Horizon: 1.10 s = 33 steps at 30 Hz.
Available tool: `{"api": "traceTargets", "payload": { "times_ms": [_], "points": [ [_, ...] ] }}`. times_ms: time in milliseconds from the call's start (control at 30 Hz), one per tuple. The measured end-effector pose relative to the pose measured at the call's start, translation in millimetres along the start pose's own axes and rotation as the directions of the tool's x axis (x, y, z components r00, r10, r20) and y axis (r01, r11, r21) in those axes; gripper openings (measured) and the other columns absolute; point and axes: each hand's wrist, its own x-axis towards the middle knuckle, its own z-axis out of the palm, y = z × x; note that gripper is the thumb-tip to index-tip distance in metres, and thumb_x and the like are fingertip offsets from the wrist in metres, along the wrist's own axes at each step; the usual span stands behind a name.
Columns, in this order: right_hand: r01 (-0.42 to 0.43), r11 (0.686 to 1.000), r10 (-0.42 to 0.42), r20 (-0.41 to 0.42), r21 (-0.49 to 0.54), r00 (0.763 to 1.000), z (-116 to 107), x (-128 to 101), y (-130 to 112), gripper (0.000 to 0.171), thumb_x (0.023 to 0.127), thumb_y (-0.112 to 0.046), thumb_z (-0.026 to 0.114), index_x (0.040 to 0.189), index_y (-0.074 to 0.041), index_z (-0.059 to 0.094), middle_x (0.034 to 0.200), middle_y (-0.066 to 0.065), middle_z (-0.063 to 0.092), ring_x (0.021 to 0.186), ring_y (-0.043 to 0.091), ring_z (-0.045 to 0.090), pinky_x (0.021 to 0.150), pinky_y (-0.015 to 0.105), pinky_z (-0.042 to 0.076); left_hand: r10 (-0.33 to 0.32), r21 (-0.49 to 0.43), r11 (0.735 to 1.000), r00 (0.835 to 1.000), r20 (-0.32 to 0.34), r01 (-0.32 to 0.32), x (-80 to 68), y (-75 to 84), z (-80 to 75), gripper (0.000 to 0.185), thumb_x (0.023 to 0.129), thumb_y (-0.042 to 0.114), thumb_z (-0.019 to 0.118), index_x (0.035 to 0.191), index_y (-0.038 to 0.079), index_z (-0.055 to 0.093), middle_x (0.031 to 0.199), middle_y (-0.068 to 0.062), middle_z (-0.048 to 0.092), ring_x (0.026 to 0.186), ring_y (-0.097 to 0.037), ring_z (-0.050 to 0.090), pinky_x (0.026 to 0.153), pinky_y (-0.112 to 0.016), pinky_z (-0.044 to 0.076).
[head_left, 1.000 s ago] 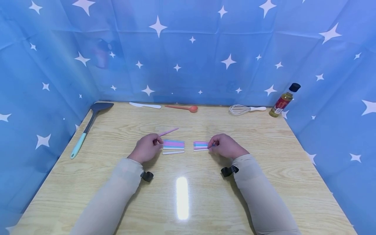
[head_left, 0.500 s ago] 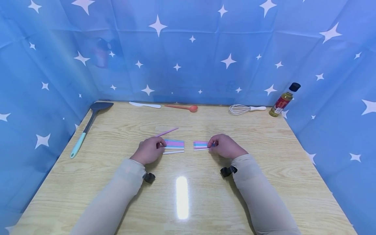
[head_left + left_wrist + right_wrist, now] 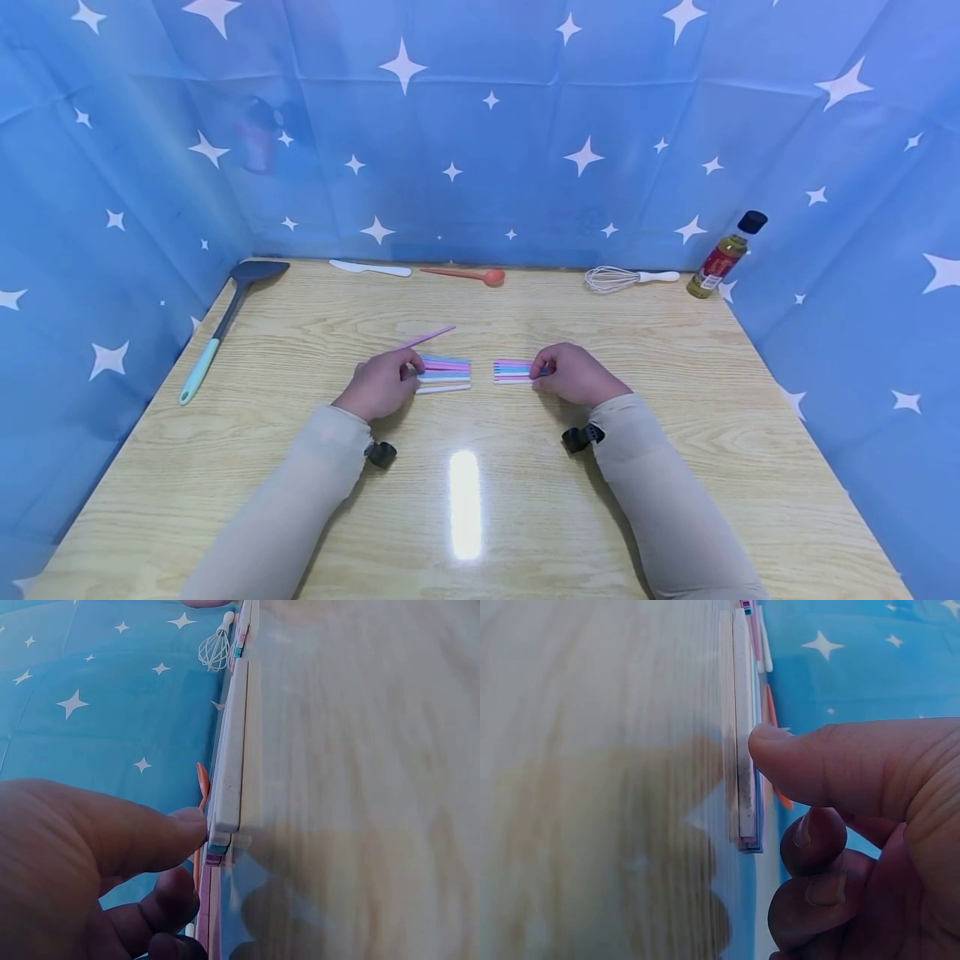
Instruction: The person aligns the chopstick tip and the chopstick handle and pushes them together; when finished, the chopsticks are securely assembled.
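Note:
Two short rows of thin pink, blue and white sticks lie side by side on the table. Over the outer end of the left row (image 3: pixel 450 368) is my left hand (image 3: pixel 381 382), its thumb and curled fingers pinching at the stick ends. A separate white stick (image 3: pixel 444 389) lies just nearer than that row. My right hand (image 3: pixel 573 372) grips the outer part of the right row (image 3: pixel 512 372), its thumb against the near white stick (image 3: pixel 743 750); its forefinger is mostly hidden behind the thumb. A lone pink stick (image 3: pixel 427 337) lies slanted beyond the left hand.
Along the back edge lie a white knife (image 3: pixel 371 268), an orange spoon (image 3: pixel 491 277) and a whisk (image 3: pixel 611 280). A bottle (image 3: pixel 718 262) stands at the back right. A spatula (image 3: pixel 225 321) lies along the left edge. A blue star-patterned curtain (image 3: pixel 480 167) surrounds the table (image 3: pixel 465 417).
My left hand has moved slightly right, further over the left row, where the sticks have shifted a little. In the right row, the near white stick now lies straighter against the others.

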Motion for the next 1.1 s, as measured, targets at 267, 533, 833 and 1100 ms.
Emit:
{"api": "traceTargets", "payload": {
  "times_ms": [267, 533, 833, 1100],
  "points": [
    [-0.010, 1.000, 0.010, -0.002, -0.015, 1.000, -0.1, 1.3, 1.8, 0.005, 0.093, -0.011, 0.078, 0.093, -0.012, 0.073, 0.082, 0.004, 0.061, 0.072, 0.021, 0.052, 0.065, 0.034, 0.044, -0.007, 0.011, 1.000, 1.000, 0.007, 0.007, -0.5, 1.9, -0.6, 0.019, 0.098, 0.019, 0.070, 0.117, 0.016, 0.068, 0.085, 0.002, 0.059, 0.073, -0.018, 0.053, 0.098, -0.055, 0.037],
    [-0.005, 0.999, 0.005, -0.004, -0.038, 1.000, 1.3, 3.9, 2.9, 0.005, 0.093, -0.008, 0.077, 0.092, -0.011, 0.072, 0.084, 0.004, 0.063, 0.074, 0.020, 0.054, 0.067, 0.034, 0.045, -0.020, -0.001, 1.000, 1.000, 0.021, 0.020, -1.3, 4.1, -1.3, 0.023, 0.097, 0.022, 0.074, 0.117, 0.014, 0.068, 0.087, 0.001, 0.060, 0.077, -0.019, 0.054, 0.100, -0.055, 0.036],
    [-0.002, 0.999, 0.002, 0.003, -0.036, 1.000, 1.0, 3.7, 3.9, 0.005, 0.093, -0.010, 0.077, 0.091, -0.012, 0.073, 0.084, 0.003, 0.063, 0.074, 0.020, 0.054, 0.067, 0.034, 0.045, -0.011, 0.019, 1.000, 1.000, 0.028, 0.010, -0.1, 0.6, 1.6, 0.027, 0.093, 0.024, 0.076, 0.117, 0.014, 0.068, 0.089, 0.002, 0.058, 0.076, -0.017, 0.052, 0.086, -0.043, 0.040],
    [-0.019, 0.999, 0.020, 0.002, -0.048, 1.000, 1.3, 3.2, 3.2, 0.006, 0.094, -0.010, 0.076, 0.090, -0.013, 0.072, 0.087, 0.003, 0.065, 0.077, 0.020, 0.055, 0.070, 0.034, 0.045, 0.016, 0.041, 0.999, 1.000, 0.022, -0.017, 1.9, 1.9, 3.1, 0.017, 0.095, 0.015, 0.071, 0.111, 0.011, 0.068, 0.087, 0.001, 0.058, 0.078, -0.017, 0.053, 0.086, -0.041, 0.042]
  ]
}}
